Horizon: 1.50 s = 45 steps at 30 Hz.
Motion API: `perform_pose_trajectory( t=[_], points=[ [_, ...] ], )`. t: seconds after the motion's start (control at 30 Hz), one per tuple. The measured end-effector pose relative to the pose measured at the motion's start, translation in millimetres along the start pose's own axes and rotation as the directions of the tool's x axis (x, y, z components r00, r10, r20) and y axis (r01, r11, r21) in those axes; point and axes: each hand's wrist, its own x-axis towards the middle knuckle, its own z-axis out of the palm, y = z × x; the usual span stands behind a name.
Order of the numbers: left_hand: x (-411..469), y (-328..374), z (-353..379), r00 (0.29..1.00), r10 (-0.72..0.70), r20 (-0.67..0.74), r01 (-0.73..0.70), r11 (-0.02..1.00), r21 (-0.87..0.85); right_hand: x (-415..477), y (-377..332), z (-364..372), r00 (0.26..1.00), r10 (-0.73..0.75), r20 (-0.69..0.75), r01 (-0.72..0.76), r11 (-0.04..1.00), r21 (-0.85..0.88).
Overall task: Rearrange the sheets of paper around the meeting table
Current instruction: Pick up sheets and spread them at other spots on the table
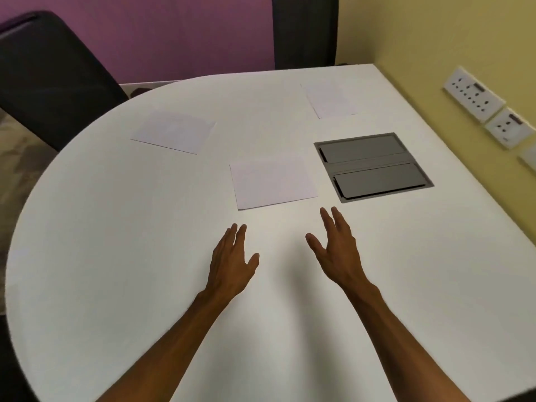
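Three white sheets of paper lie flat on the white meeting table. The nearest sheet is in the middle, a second sheet is at the far left, and a third sheet is at the far right. My left hand hovers over the table just short of the nearest sheet, fingers stretched out and empty. My right hand is beside it, a little farther forward, also spread and holding nothing. Neither hand touches any paper.
A grey recessed cable box with two lids is set into the table right of the nearest sheet. A dark chair stands at the far left, another dark chair back at the far side. Wall sockets line the yellow wall on the right.
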Motion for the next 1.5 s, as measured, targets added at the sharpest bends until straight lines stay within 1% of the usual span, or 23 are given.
perform_pose_trajectory(
  t=[0.13,0.2,0.3,0.4,0.47,0.53,0.6,0.7,0.73,0.77,0.8,0.83,0.9,1.0,1.07,1.13,1.2,1.27,1.33,1.37,1.43,1.5],
  points=[
    [65,-15,30,0.996,-0.083,0.032,0.083,0.997,0.0,59,39,27,0.994,-0.007,0.107,0.007,1.0,0.002],
    [95,-26,41,0.996,-0.09,0.027,0.089,0.996,0.029,86,55,40,0.992,0.005,0.123,-0.006,1.0,0.007],
    [141,-44,54,0.999,-0.041,0.005,0.041,0.994,0.098,132,78,58,0.995,0.072,0.075,-0.078,0.994,0.082],
    [178,-57,59,1.0,-0.013,0.02,0.011,0.99,0.14,172,97,68,0.971,0.237,0.027,-0.237,0.943,0.236],
    [197,-66,61,1.0,0.011,0.022,-0.014,0.985,0.17,196,109,74,0.954,0.299,0.027,-0.294,0.911,0.289],
    [210,-74,62,0.998,0.049,0.039,-0.057,0.973,0.223,213,118,79,0.946,0.324,0.022,-0.314,0.897,0.312],
    [220,-79,64,0.996,0.055,0.069,-0.073,0.948,0.308,227,124,84,0.942,0.335,0.033,-0.328,0.893,0.308],
    [235,-81,64,0.996,0.029,0.084,-0.052,0.954,0.294,238,131,91,0.941,0.338,0.033,-0.334,0.902,0.274],
    [240,-80,63,0.995,0.046,0.086,-0.071,0.945,0.319,240,132,93,0.941,0.336,0.03,-0.331,0.905,0.266],
    [244,-79,62,0.99,0.093,0.11,-0.129,0.909,0.397,242,132,95,0.943,0.333,0.027,-0.328,0.907,0.264],
    [247,-78,61,0.979,0.144,0.141,-0.196,0.852,0.486,243,132,98,0.943,0.332,0.023,-0.326,0.906,0.269],
    [248,-76,59,0.972,0.175,0.157,-0.232,0.811,0.536,242,131,100,0.942,0.336,0.016,-0.326,0.902,0.283],
    [249,-75,51,0.96,0.196,0.2,-0.278,0.762,0.585,241,128,106,0.931,0.364,-0.006,-0.341,0.877,0.338],
    [253,-74,47,0.942,0.215,0.259,-0.334,0.691,0.641,240,123,114,0.896,0.442,-0.025,-0.392,0.819,0.419],
    [258,-73,46,0.937,0.244,0.25,-0.349,0.682,0.643,239,120,119,0.857,0.515,0.0,-0.449,0.748,0.488],
    [260,-72,46,0.941,0.256,0.22,-0.337,0.691,0.639,240,115,121,0.796,0.603,0.048,-0.513,0.631,0.582],
    [260,-69,47,0.944,0.279,0.176,-0.325,0.7,0.636,242,109,124,0.75,0.65,0.122,-0.542,0.498,0.677],
    [259,-64,48,0.942,0.32,0.103,-0.313,0.721,0.618,246,100,126,0.713,0.655,0.251,-0.565,0.324,0.759],
    [257,-59,51,0.923,0.384,0.026,-0.322,0.732,0.6,250,92,127,0.664,0.64,0.386,-0.59,0.132,0.796],
    [255,-57,53,0.915,0.404,-0.005,-0.322,0.738,0.593,252,88,128,0.644,0.633,0.43,-0.594,0.06,0.802],
    [252,-53,57,0.888,0.456,-0.056,-0.35,0.75,0.562,256,81,129,0.622,0.622,0.476,-0.591,-0.025,0.806],
    [247,-50,61,0.853,0.512,-0.102,-0.395,0.761,0.516,259,74,131,0.619,0.616,0.487,-0.579,-0.061,0.813]
  ],
)
